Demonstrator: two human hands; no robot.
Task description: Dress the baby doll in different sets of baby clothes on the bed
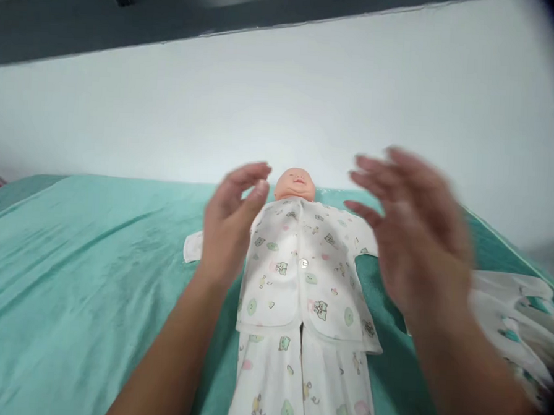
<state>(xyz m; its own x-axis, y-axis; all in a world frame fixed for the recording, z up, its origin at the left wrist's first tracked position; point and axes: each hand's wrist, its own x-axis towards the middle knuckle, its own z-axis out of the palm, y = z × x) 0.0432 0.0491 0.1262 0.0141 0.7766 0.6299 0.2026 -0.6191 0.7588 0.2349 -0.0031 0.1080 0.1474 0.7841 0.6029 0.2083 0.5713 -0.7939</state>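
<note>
Right, doll (296, 276) flat on its back mid-sheet, both hands raised over it, holding nothing.
Left hand (230, 220) over the doll's sleeve, right hand (410, 230) blurred, fingers spread. Green sheet (78, 271) wide open to the left; spare clothes (516, 325) near the right edge, wall behind.

Bed (69, 283): teal sheet, lightly creased, filling the lower frame. At centre, a doll (297, 258) on its back in printed white clothes. At right edge, a loose white printed garment (512, 319).
</note>
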